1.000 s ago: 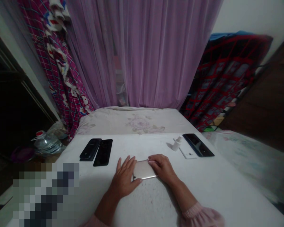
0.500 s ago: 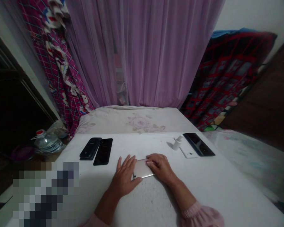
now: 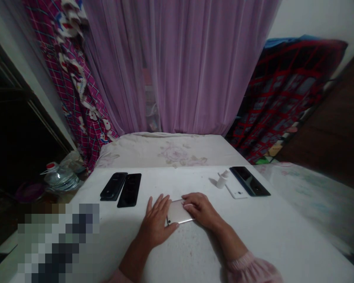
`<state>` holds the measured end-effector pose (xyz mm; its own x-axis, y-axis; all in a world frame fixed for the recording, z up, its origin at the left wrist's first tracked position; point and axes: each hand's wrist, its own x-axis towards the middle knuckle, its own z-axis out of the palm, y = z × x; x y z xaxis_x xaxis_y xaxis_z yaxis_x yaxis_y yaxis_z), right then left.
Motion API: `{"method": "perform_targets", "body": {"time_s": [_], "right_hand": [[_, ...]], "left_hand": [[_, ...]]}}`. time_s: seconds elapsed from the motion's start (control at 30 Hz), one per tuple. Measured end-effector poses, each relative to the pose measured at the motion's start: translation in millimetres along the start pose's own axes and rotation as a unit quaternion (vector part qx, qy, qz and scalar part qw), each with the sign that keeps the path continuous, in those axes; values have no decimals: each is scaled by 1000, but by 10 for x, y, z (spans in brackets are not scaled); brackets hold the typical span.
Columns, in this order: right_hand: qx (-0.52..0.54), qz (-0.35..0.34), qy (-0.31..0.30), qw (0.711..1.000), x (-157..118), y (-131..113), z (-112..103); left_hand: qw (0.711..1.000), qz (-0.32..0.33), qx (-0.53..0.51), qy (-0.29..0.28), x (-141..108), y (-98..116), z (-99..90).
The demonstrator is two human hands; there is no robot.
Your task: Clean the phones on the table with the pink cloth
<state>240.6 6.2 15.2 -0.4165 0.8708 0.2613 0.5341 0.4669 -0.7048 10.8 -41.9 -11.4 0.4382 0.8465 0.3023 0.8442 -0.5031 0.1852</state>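
Observation:
A silver-gold smartphone (image 3: 177, 213) lies back side up on the white table, with its camera at the lower left corner. My left hand (image 3: 156, 221) steadies its left end, fingers along the far side and thumb at the near edge. Over the right part of the phone rests my right hand (image 3: 201, 210), its fingers curled and pressed together on the back cover. Whatever is under those fingertips is hidden; a small pale bit shows there.
Two dark phones (image 3: 129, 190) lie at the left. At the right stand a small white spray bottle (image 3: 222, 179), a white phone (image 3: 235, 190) and dark phones (image 3: 250, 181). A floral cloth (image 3: 141, 151) covers the table's far part. A water jug (image 3: 60, 177) sits beyond the left edge.
My right hand has shifted very slightly on the phone's back. The whole view has drifted a little; the left hand keeps its hold and the phone stays in place.

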Motion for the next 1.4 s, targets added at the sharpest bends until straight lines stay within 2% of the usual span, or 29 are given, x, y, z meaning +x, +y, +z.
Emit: {"method": "perform_targets", "body": {"time_s": [0.1, 0.17, 0.5, 0.73, 0.87, 0.97, 1.2, 1.27, 1.4], "right_hand": [[18, -18, -57, 998, -65, -1, -109], [16, -16, -69, 997, -82, -19, -132], [-105, 53, 23, 993, 48, -122, 146], [-113, 47, 39, 992, 50, -133, 154], [-117, 48, 41, 991, 53, -151, 152], [-101, 33, 25, 994, 47, -172, 131], [-6, -10, -80, 997, -28, -171, -2], [3, -16, -81, 997, -34, -169, -12], [-7, -8, -42, 999, 2, -194, 51]], "left_hand": [[1000, 4, -1, 3, -5, -5, 5], [1000, 8, -2, 2, -9, -12, 12], [1000, 4, -10, 5, -14, -12, 21], [999, -2, -44, -22, 0, -120, -3], [998, -2, -64, -15, 0, -154, -13], [998, -3, -64, -3, -3, -146, -8], [999, 11, -48, 18, -15, -138, 20], [999, 12, -47, 18, -16, -135, 17], [999, 18, -41, 16, -16, -127, 2]]}}
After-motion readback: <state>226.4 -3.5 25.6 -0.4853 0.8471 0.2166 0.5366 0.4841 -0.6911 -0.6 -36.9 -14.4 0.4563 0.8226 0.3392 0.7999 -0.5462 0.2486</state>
